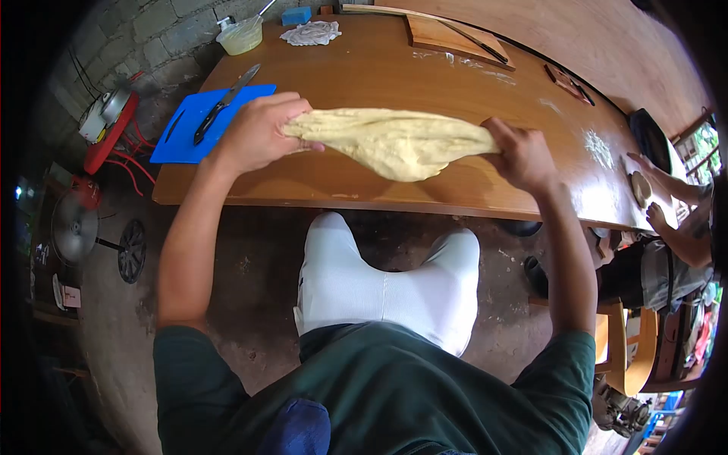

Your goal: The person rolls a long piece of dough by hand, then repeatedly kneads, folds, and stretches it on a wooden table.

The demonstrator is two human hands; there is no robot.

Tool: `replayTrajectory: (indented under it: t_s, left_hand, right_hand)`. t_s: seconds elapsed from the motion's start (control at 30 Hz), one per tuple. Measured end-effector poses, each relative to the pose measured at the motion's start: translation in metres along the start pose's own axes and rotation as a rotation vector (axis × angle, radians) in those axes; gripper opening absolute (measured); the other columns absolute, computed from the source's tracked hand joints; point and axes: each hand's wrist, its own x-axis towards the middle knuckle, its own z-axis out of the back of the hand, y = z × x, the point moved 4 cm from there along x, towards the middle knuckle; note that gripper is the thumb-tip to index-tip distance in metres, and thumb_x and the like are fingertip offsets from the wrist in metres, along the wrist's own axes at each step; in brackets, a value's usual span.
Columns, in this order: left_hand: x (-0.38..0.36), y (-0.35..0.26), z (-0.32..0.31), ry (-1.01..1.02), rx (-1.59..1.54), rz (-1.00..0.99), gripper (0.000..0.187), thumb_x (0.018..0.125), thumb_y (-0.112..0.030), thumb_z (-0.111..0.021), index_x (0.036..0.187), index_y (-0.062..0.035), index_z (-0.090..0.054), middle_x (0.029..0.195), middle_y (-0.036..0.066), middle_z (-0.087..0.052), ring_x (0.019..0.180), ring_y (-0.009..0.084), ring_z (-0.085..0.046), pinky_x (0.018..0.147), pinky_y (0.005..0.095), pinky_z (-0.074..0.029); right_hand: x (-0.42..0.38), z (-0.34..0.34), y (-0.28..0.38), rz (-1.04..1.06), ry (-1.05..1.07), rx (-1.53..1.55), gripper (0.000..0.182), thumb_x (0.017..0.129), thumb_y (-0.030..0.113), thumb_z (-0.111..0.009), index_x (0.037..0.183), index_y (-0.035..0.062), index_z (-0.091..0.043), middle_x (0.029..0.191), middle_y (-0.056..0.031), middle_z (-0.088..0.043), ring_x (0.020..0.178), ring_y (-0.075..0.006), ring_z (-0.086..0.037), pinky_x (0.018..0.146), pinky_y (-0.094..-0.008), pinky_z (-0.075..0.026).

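Note:
A pale yellow piece of dough (402, 144) is stretched sideways in the air above the front of the brown table (356, 72), sagging in the middle. My left hand (262, 130) is closed on its left end, beside a blue cutting board (176, 136) that bears a black-handled knife (220, 110). At the right end of the dough, my right hand (522, 154) is closed in a grip, its fingertips partly hidden.
A bowl (241, 38), a white cloth (312, 32) and a blue sponge (296, 15) lie at the back left. A wooden board (459, 42) is at the back. Flour (598, 149) dusts the right side, near a co-worker's hands (660, 182) and a round dough piece (641, 189).

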Motion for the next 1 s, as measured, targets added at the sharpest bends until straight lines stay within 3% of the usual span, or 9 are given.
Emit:
replayTrajectory:
  t_s: [0.1,0.17,0.2,0.27,0.4,0.5,0.6,0.77,1.0]
  left_hand:
    - [0.005,0.005,-0.005,-0.036,0.028,0.0,0.037,0.082,-0.033,-0.088,0.099,-0.0052,-0.069,0.092,0.009,-0.066,0.087,0.0337,-0.066,0.074,0.0427,-0.052]
    - [0.006,0.017,-0.03,-0.033,0.077,0.029,0.032,0.087,-0.03,-0.084,0.105,-0.0072,-0.071,0.099,0.009,-0.067,0.093,0.0333,-0.066,0.078,0.0427,-0.053]
    - [0.0,0.028,-0.054,0.019,0.095,-0.02,0.027,0.091,-0.025,-0.079,0.113,-0.0104,-0.072,0.11,0.009,-0.067,0.106,0.0324,-0.064,0.09,0.0449,-0.052]
    - [-0.016,0.026,-0.084,0.081,0.155,0.042,0.039,0.095,-0.017,-0.072,0.133,-0.0101,-0.065,0.128,0.01,-0.064,0.122,0.0324,-0.059,0.108,0.0486,-0.045]
    - [-0.023,-0.023,-0.076,-0.008,0.362,0.025,0.061,0.096,-0.015,-0.069,0.152,-0.0041,-0.05,0.153,0.018,-0.052,0.145,0.0343,-0.046,0.125,0.0495,-0.03]
    - [-0.002,-0.068,-0.084,0.072,0.057,0.051,0.068,0.1,-0.023,-0.063,0.161,-0.0037,-0.04,0.169,0.019,-0.033,0.159,0.0313,-0.027,0.131,0.0516,-0.018]
    - [-0.006,-0.057,-0.158,0.296,0.2,0.103,0.073,0.11,-0.038,-0.041,0.171,-0.0091,-0.014,0.179,0.014,-0.008,0.166,0.0278,-0.005,0.133,0.0527,-0.003]
    - [0.005,-0.029,-0.176,0.223,0.186,0.127,0.069,0.111,-0.037,-0.034,0.172,-0.0126,-0.011,0.18,0.009,-0.005,0.166,0.0267,-0.003,0.132,0.0564,0.0]
    - [0.044,-0.002,-0.178,0.269,0.216,0.227,0.068,0.113,-0.04,-0.026,0.173,-0.0159,-0.007,0.18,0.004,-0.002,0.166,0.0232,0.0,0.133,0.0513,0.002]
  right_hand:
    - [0.003,0.006,-0.016,0.029,-0.112,-0.09,0.032,0.093,0.034,-0.077,0.109,0.0131,-0.059,0.09,-0.0088,-0.072,0.084,-0.0343,-0.074,0.069,-0.0462,-0.059]
    - [0.004,-0.02,-0.022,-0.057,-0.084,-0.11,0.028,0.094,0.031,-0.075,0.111,0.0141,-0.06,0.099,-0.008,-0.072,0.093,-0.0331,-0.074,0.08,-0.0487,-0.058]
    - [0.0,-0.045,-0.026,-0.063,-0.02,-0.134,0.028,0.098,0.032,-0.071,0.115,0.0126,-0.06,0.112,-0.0093,-0.071,0.109,-0.0322,-0.07,0.097,-0.0502,-0.053]
    - [-0.01,-0.084,-0.021,-0.073,0.086,-0.13,0.042,0.103,0.036,-0.063,0.133,0.0076,-0.059,0.124,-0.0133,-0.069,0.126,-0.0308,-0.063,0.114,-0.0485,-0.044]
    - [-0.017,-0.062,0.025,-0.062,-0.052,-0.155,0.05,0.098,0.027,-0.07,0.142,0.006,-0.058,0.134,-0.0152,-0.066,0.129,-0.0343,-0.06,0.114,-0.0488,-0.042]
    - [0.001,-0.035,0.095,-0.191,-0.098,0.244,0.051,0.104,0.033,-0.063,0.141,-0.0013,-0.058,0.142,-0.0243,-0.062,0.129,-0.0408,-0.061,0.12,-0.0498,-0.04]
    - [0.009,-0.103,0.128,-0.229,0.025,0.175,0.083,0.109,0.062,-0.036,0.158,-0.0049,-0.038,0.161,-0.0252,-0.045,0.153,-0.0397,-0.038,0.129,-0.0551,-0.021]
    - [0.024,-0.126,0.112,-0.33,0.057,0.12,0.096,0.106,0.073,-0.025,0.167,-0.0016,-0.021,0.174,-0.0205,-0.024,0.164,-0.0327,-0.017,0.131,-0.0588,-0.007]
    - [0.066,-0.142,0.081,-0.366,0.024,0.064,0.096,0.106,0.073,-0.023,0.168,-0.001,-0.019,0.175,-0.0195,-0.021,0.164,-0.0313,-0.014,0.132,-0.0554,-0.003]
